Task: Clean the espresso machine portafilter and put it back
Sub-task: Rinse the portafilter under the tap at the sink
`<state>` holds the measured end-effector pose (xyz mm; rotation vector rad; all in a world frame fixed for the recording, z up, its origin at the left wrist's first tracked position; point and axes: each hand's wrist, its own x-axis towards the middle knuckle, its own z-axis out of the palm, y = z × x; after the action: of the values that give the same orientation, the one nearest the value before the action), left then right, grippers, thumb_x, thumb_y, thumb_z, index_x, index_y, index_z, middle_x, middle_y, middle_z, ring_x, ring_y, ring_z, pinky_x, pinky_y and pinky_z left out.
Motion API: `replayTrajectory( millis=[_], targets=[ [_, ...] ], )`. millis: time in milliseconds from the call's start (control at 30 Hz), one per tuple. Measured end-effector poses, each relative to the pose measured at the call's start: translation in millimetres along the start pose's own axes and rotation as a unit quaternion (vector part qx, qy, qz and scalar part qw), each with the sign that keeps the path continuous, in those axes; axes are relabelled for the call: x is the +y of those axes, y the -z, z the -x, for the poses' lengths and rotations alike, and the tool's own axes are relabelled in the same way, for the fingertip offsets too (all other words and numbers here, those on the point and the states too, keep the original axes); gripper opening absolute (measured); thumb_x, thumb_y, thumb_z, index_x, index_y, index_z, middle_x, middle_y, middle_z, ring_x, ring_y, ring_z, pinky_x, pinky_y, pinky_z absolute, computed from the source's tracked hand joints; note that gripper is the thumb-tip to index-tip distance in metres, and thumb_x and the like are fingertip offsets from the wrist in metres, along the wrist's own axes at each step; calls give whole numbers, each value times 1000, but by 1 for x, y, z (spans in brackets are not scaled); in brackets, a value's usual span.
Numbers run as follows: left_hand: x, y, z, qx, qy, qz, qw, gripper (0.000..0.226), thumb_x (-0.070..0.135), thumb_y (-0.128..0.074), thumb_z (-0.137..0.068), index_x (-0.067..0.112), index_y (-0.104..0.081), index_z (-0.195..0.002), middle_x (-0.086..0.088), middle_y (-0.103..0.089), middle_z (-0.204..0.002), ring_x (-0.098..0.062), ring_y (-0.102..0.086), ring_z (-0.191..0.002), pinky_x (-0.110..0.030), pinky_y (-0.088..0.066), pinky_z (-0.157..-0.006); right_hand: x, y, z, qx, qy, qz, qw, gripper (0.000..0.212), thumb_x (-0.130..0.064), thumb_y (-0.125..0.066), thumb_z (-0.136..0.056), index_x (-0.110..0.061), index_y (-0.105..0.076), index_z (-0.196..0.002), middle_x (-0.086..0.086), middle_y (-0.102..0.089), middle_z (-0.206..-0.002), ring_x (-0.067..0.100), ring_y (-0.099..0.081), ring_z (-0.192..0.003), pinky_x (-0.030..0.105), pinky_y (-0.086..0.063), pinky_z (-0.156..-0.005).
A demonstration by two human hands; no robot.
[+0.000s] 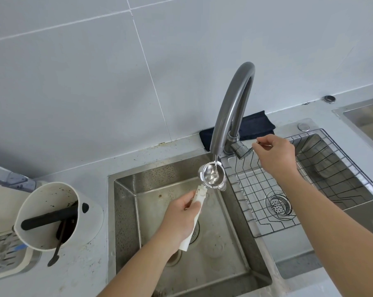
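The portafilter has a white handle and a shiny metal basket (212,176). My left hand (180,217) grips the handle and holds the basket under the spout of the grey faucet (231,108), over the left sink basin (125,211). A thin stream of water runs into the basket. My right hand (274,154) pinches the thin lever at the faucet's base, to the right of the spout.
A white knock box (89,221) with a black bar and dark coffee residue stands left of the sink, a small dark spoon leaning in it. A wire rack (322,168) sits in the right basin. A dark cloth (254,123) lies behind the faucet.
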<state>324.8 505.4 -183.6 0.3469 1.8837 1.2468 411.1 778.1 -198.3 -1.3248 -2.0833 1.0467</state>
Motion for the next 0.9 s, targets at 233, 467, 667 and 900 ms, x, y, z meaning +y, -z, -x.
replayTrajectory(
  millis=[233, 467, 667, 900],
  targets=[
    [-3, 3, 0, 33, -26, -49, 998, 55, 16, -54, -91, 69, -63, -86, 2, -58, -74, -8, -46, -54, -17, -37, -44, 1, -1, 0, 3, -1, -1, 1000, 16, -27, -68, -90, -19, -72, -103, -16, -66, -81, 0, -61, -70, 18, -44, -53],
    [1, 5, 2, 41, -53, -89, 994, 59, 16, -55, -89, 75, -58, -85, 7, -61, -73, -9, -45, -55, -19, -38, -46, 1, -1, 0, 3, -5, -1, 1000, 15, -28, -68, -89, -21, -72, -102, -17, -66, -80, 2, -62, -66, 17, -44, -49],
    [0, 10, 4, 33, -45, -69, 996, 56, 17, -57, -89, 73, -60, -90, 10, -64, -69, -11, -47, -55, -26, -40, -47, 1, -1, -1, 5, -4, 1, 1000, 14, -28, -68, -89, -21, -72, -101, -18, -66, -80, 0, -61, -68, 15, -42, -49],
    [3, 10, 8, -6, 9, 17, 1000, 35, 17, -55, -90, 47, -74, -92, 4, -66, -72, -16, -60, -70, -35, -52, -66, 3, -2, -1, 8, 1, 2, 1000, 17, -28, -68, -89, -19, -73, -103, -18, -65, -80, 0, -61, -69, 18, -44, -53]
  ],
)
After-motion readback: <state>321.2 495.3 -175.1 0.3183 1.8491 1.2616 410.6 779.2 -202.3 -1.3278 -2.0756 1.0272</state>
